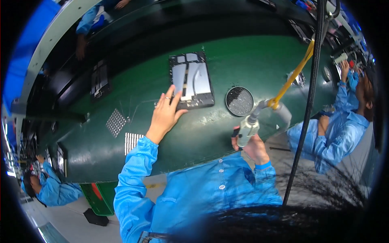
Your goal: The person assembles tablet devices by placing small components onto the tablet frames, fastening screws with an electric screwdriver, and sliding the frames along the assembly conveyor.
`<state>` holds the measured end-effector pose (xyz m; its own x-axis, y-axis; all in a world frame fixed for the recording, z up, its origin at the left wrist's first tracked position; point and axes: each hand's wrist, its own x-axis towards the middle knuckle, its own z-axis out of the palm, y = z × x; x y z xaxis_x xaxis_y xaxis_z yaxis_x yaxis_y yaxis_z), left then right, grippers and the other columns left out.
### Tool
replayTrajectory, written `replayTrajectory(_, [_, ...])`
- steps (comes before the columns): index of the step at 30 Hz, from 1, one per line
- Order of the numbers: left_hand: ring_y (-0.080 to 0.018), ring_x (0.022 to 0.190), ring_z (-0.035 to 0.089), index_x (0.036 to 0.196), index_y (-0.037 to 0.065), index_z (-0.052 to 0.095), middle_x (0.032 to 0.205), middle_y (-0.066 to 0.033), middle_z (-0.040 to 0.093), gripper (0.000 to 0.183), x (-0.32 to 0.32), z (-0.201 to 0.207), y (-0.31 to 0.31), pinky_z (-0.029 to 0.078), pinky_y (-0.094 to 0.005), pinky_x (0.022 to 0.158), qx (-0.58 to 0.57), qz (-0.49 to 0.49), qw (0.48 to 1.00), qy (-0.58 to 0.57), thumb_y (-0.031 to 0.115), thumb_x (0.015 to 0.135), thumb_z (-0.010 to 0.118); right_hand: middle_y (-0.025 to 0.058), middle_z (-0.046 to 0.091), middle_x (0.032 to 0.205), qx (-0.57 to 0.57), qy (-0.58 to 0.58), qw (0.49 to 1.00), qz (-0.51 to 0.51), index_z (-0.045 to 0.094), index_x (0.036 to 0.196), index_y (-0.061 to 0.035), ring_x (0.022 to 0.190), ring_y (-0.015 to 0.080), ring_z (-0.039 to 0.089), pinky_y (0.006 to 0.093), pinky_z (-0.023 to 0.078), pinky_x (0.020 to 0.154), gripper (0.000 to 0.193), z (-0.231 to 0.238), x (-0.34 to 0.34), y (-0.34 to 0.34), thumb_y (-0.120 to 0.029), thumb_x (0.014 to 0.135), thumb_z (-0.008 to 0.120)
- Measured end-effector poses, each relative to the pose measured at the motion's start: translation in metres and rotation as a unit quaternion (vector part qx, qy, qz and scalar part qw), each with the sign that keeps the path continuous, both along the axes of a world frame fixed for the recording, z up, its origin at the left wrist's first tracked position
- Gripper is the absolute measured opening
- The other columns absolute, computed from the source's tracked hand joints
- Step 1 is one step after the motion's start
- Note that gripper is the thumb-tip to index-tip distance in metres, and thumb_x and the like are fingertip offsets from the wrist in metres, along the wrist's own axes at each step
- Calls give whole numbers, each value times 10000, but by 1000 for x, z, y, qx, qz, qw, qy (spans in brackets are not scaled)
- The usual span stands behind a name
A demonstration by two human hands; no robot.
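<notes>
My left hand lies with fingers spread at the lower left corner of an opened flat electronic device, which has a black frame and silver panels. Its fingertips rest on the frame. Close to the table's front edge, my right hand is wrapped round a pale power screwdriver, which hangs from a yellow cord. Its tip cannot be made out. Between the device and the screwdriver sits a round dish of small dark pieces, likely screws.
A black cable hangs down on the right. Left of my left hand lie a dotted sheet and a striped sheet. Another device stands at the far left. Co-workers in blue sit at both sides; a green crate is below the table.
</notes>
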<state>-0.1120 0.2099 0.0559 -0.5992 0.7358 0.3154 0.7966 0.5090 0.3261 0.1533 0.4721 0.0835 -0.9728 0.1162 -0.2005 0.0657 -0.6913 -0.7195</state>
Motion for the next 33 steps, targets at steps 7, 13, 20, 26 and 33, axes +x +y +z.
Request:
replayTrajectory(7, [-460, 1287, 571, 1457, 45, 511, 1577, -210, 425, 641, -103, -21, 43, 523, -488, 1049, 0, 76, 996, 49, 378, 948, 715, 240, 665, 1269, 46, -16, 997, 68, 579, 1307, 13, 1036, 323, 699, 427, 549, 928, 479, -30, -54, -37, -394, 1056, 551])
replayTrajectory(13, [-478, 1454, 388, 1497, 52, 485, 1626, -217, 342, 613, -163, -39, 54, 308, -635, 1198, -47, 194, 976, 88, 307, 982, 700, 179, 663, 1316, 138, 1, 988, 64, 590, 1332, 13, 1208, 310, 658, 410, 476, 1089, 418, -40, -103, -70, -314, 1117, 442])
replayTrajectory(20, [-288, 1382, 528, 1485, -17, 470, 1463, -189, 562, 991, 3, 60, 58, 358, -412, 1191, 362, -231, 687, -587, 756, 887, 639, 145, 643, 1323, 448, 42, 892, -49, 657, 1339, 11, 1229, 202, 609, 360, 507, 998, 348, -21, -102, -60, -167, 1046, 601])
replayTrajectory(26, [-228, 1269, 609, 1401, -1, 573, 1359, -116, 641, 832, 18, 49, 48, 457, -385, 1102, 275, -166, 787, -527, 137, 684, 971, 123, 643, 1317, 502, -44, 850, -151, 595, 1375, 22, 1232, 271, 618, 383, 475, 1078, 433, 9, -94, -21, -91, 970, 701])
replayTrajectory(33, [-240, 1167, 638, 1389, 10, 602, 1293, -125, 671, 1175, -20, 48, 88, 487, -361, 1061, 167, -237, 629, -721, 977, 837, 227, 245, 435, 1529, 773, -123, 599, -168, 301, 1606, -34, 1411, 438, 425, 523, 323, 1190, 1117, -1, -98, 13, -312, 694, 884])
